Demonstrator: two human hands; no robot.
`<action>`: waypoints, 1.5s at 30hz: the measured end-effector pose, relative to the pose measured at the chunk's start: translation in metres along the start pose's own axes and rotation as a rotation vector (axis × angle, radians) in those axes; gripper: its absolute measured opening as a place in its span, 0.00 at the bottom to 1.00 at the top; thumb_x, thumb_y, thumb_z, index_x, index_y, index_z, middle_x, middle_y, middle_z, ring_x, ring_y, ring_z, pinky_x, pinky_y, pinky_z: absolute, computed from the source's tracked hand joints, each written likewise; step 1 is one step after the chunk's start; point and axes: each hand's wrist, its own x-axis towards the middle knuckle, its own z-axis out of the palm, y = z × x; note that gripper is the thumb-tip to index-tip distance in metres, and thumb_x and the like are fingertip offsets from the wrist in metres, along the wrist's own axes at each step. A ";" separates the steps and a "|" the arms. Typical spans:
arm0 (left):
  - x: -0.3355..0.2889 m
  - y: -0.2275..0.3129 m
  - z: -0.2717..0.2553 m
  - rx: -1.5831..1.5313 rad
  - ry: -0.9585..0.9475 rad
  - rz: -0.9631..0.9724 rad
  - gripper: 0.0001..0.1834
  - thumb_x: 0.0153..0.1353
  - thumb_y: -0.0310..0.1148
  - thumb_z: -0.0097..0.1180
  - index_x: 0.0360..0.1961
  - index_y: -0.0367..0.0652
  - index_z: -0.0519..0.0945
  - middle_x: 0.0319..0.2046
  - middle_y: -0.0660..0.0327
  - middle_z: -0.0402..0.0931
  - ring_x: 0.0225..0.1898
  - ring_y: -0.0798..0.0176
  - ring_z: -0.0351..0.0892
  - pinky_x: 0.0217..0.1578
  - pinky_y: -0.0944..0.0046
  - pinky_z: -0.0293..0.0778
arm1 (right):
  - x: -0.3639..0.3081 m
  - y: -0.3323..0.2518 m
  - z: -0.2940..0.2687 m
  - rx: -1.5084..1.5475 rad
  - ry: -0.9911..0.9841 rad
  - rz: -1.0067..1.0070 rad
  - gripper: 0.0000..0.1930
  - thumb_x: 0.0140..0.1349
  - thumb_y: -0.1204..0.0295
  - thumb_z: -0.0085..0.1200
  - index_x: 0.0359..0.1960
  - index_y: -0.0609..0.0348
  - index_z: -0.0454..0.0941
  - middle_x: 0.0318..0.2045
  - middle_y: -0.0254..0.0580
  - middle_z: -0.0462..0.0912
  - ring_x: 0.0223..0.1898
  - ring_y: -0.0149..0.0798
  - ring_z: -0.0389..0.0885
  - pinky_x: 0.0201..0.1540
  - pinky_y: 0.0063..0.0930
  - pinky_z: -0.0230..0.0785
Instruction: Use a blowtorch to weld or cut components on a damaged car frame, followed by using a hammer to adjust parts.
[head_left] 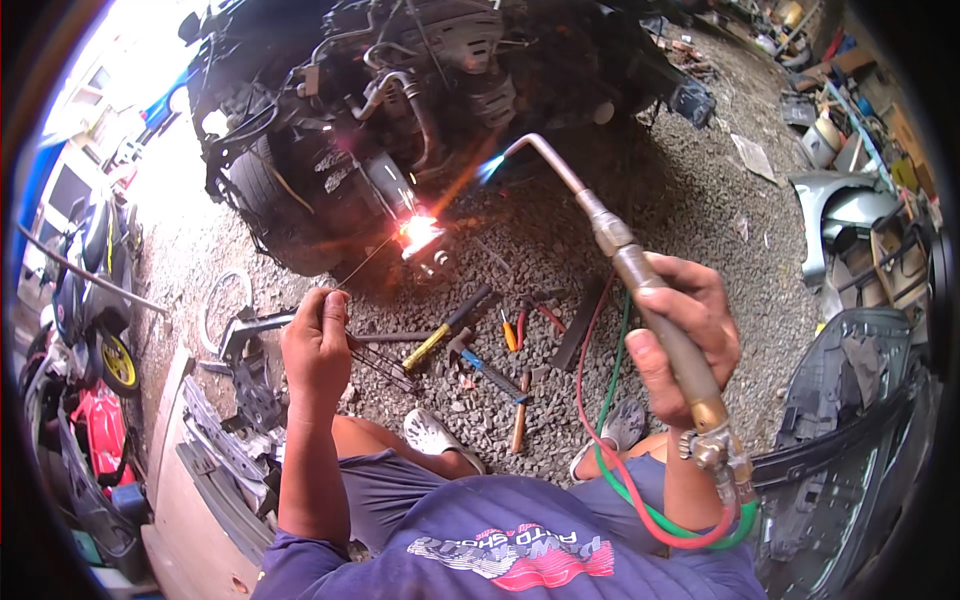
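Observation:
My right hand (690,335) is wrapped round the handle of a brass gas welding torch (625,255). From its bent tip a blue-green flame (490,170) points down and left. A red hose (590,420) and a green hose (607,400) run from the torch's lower end. Between thumb and fingers, my left hand (318,345) pinches a thin welding rod (365,262). The rod's far end reaches a glowing, sparking spot (418,232) at the end of a metal rail (385,180) under the vehicle front. Glare hides the metal there.
Before me stands a stripped vehicle front (440,60) with a tyre (255,175). On the gravel lie a blue-handled hammer (490,372), a yellow-handled tool (430,345) and an orange screwdriver (509,330). Body panels (845,215) line the right; a motorcycle (100,270) stands left.

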 end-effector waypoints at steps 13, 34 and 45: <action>0.020 -0.006 0.036 0.161 -0.085 -0.028 0.16 0.83 0.39 0.54 0.41 0.38 0.84 0.24 0.58 0.82 0.24 0.64 0.80 0.29 0.59 0.73 | -0.036 0.023 0.049 0.186 0.043 0.258 0.18 0.59 0.76 0.72 0.52 0.59 0.90 0.54 0.57 0.86 0.47 0.45 0.91 0.47 0.35 0.86; 0.014 0.008 0.036 0.230 -0.038 0.015 0.16 0.81 0.38 0.55 0.37 0.38 0.83 0.20 0.56 0.78 0.22 0.57 0.78 0.30 0.53 0.71 | -0.036 0.020 0.059 0.256 -0.013 0.248 0.21 0.56 0.77 0.72 0.54 0.56 0.90 0.55 0.58 0.86 0.50 0.47 0.90 0.50 0.36 0.85; -0.001 0.004 0.021 0.231 -0.019 0.037 0.16 0.82 0.37 0.56 0.36 0.38 0.82 0.19 0.59 0.78 0.21 0.64 0.76 0.28 0.58 0.69 | -0.032 0.016 0.064 0.230 -0.015 0.168 0.19 0.58 0.78 0.74 0.53 0.57 0.91 0.54 0.54 0.87 0.45 0.44 0.92 0.46 0.34 0.86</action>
